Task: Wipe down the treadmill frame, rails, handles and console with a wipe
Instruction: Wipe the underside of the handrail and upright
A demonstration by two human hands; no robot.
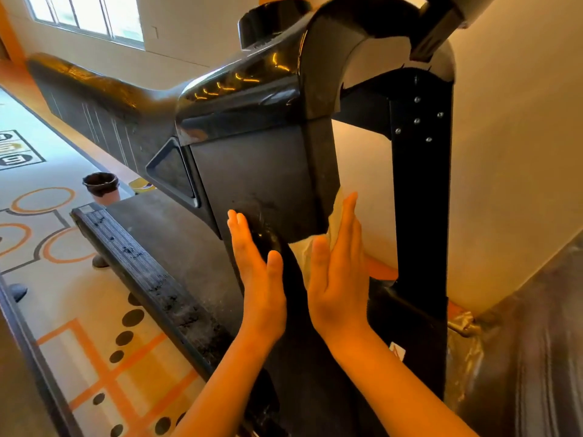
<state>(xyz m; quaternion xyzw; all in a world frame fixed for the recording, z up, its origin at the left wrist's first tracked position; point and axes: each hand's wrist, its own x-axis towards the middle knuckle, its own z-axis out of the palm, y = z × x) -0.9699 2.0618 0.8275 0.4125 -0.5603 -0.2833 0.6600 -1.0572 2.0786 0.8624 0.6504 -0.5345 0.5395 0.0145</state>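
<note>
Black plastic forms the treadmill upright, and both grips are laid flat against it. The left grip is spread, with fingers straight and close together. It is pressed on the smudged side face of the upright and nothing is held in it. The right grip is likewise spread flat, and the white wipe is pressed by its fingers against the upright's edge. The wipe is seen between the two grips and again past the right grip's fingertips.

Right of the right grip an open gap is seen, and beyond it a black steel post studded with bolts is set near the cream wall. Left of the left grip, the dusty belt and the ribbed side rail are seen. Above both grips, the glossy handrail is extended leftward. Far to the left, a bin lined with a black bag is set on the patterned floor. Low to the right, something wrapped in clear plastic is seen.
</note>
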